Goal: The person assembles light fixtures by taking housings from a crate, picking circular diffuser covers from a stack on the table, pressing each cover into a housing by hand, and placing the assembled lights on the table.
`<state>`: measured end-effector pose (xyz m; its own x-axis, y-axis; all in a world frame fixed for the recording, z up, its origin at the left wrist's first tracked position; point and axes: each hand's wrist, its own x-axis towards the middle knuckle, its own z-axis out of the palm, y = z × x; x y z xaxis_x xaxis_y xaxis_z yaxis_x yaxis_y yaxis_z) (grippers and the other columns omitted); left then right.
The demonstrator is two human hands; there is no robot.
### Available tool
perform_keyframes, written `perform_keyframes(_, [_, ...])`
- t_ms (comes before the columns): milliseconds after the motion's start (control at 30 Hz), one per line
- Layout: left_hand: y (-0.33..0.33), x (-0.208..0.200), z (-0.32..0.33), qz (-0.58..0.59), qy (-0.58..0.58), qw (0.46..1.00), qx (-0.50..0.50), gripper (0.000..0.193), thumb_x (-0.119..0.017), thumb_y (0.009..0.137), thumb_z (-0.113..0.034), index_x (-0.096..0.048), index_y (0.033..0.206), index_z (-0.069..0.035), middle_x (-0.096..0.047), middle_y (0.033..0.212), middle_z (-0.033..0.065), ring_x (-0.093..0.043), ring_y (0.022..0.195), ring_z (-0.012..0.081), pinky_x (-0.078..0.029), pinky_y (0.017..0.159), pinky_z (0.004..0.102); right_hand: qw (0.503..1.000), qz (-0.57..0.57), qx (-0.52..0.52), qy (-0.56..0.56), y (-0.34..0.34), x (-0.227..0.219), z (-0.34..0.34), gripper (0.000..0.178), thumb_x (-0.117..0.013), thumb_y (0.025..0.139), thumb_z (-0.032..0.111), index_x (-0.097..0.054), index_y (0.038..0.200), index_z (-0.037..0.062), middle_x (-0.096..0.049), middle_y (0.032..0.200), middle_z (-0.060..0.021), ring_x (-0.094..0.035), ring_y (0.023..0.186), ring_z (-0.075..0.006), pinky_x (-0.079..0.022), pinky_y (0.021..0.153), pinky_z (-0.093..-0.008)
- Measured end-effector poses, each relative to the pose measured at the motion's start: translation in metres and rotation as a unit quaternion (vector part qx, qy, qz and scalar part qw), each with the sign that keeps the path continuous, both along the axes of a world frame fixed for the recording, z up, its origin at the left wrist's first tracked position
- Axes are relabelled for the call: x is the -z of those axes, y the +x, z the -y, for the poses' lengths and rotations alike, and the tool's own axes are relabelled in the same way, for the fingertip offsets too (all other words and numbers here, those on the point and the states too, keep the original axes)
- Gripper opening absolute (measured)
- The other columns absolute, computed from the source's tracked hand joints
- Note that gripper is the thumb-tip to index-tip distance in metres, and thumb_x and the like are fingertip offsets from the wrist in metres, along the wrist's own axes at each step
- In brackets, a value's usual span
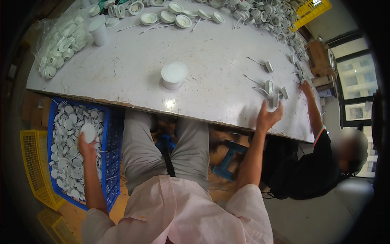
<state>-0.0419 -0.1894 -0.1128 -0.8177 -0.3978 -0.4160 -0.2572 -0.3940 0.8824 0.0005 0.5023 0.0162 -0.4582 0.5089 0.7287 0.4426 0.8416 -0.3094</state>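
My left hand [86, 144] is closed around a round white fitting with a flat disc face [88, 132]. It is above a blue plastic crate [106, 152] heaped with similar white discs. On the right part of the table, my right hand [269, 117] reaches up with thumb and fingers apart. Its fingertips are at a white cup-shaped fitting [275, 100], and I cannot make out whether they touch it. Close by lie a few more white fittings with wire leads [268, 87]. A short stack of white discs [174, 75] stands alone mid-table.
A co-worker's hand [306, 88] reaches onto the table at the right. Loose fittings pile up at the far right [272, 18]. A clear bag of white rings [63, 46] and a white cylinder [98, 31] stand far left. Yellow crates [34, 171] flank the blue one.
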Motion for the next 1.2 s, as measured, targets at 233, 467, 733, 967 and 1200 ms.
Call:
perform_keyframes(233, [0.041, 0.083, 0.251, 0.149, -0.208, 0.952, -0.167, 0.046, -0.057, 0.086, -0.027, -0.047, 0.122, 0.000, -0.055, 0.116, 0.0131, -0.058, 0.098, 0.0237, -0.047, 0.080, 0.0389, 0.984, 0.147, 0.055, -0.080, 0.003, 0.028, -0.083, 0.058, -0.065, 0.080, 0.022, -0.046, 0.128, -0.0055, -0.053, 0.120, -0.0262, -0.051, 0.112, -0.0380, -0.040, 0.096, -0.0417])
perform_keyframes(467, [0.044, 0.029, 0.082, -0.034, -0.301, 0.953, 0.020, 0.026, -0.053, 0.091, -0.011, -0.057, 0.114, -0.001, -0.062, 0.106, 0.0079, -0.064, 0.089, 0.0164, -0.049, 0.074, 0.0255, 0.998, 0.055, -0.005, -0.022, 0.020, 0.019, -0.031, 0.050, -0.058, 0.083, 0.009, -0.045, 0.129, -0.0031, -0.050, 0.126, -0.0275, -0.050, 0.114, -0.0392, -0.040, 0.097, -0.0409])
perform_keyframes(733, [0.025, -0.163, -0.267, -0.260, -0.169, 0.820, 0.481, 0.068, -0.072, 0.075, -0.010, -0.038, 0.133, 0.002, -0.046, 0.136, 0.0195, -0.046, 0.125, 0.0276, -0.038, 0.103, 0.0361, 0.908, 0.083, -0.409, 0.045, 0.012, -0.009, 0.164, 0.061, -0.064, 0.071, -0.004, -0.044, 0.129, 0.0003, -0.046, 0.130, -0.0271, -0.049, 0.117, -0.0410, -0.043, 0.095, -0.0449])
perform_keyframes(967, [0.027, -0.159, -0.267, -0.155, -0.180, 0.852, 0.466, 0.084, -0.081, 0.066, -0.005, -0.034, 0.136, -0.003, -0.052, 0.125, 0.0116, -0.049, 0.117, 0.0208, -0.042, 0.098, 0.0326, 0.770, 0.122, -0.626, -0.012, -0.002, -0.024, 0.245, 0.062, -0.063, 0.064, -0.004, -0.047, 0.124, -0.0016, -0.046, 0.129, -0.0269, -0.049, 0.117, -0.0419, -0.043, 0.096, -0.0449])
perform_keyframes(1200, [0.039, -0.138, -0.228, -0.134, -0.085, 0.916, 0.369, 0.085, -0.079, 0.064, 0.002, -0.033, 0.135, -0.005, -0.054, 0.116, 0.0103, -0.055, 0.107, 0.0194, -0.054, 0.078, 0.0309, 0.760, 0.054, -0.324, -0.561, -0.105, -0.031, 0.223, 0.037, -0.069, 0.080, 0.016, -0.054, 0.109, -0.0018, -0.055, 0.091, -0.0067, -0.056, 0.076, -0.0128, -0.049, 0.060, -0.0246])
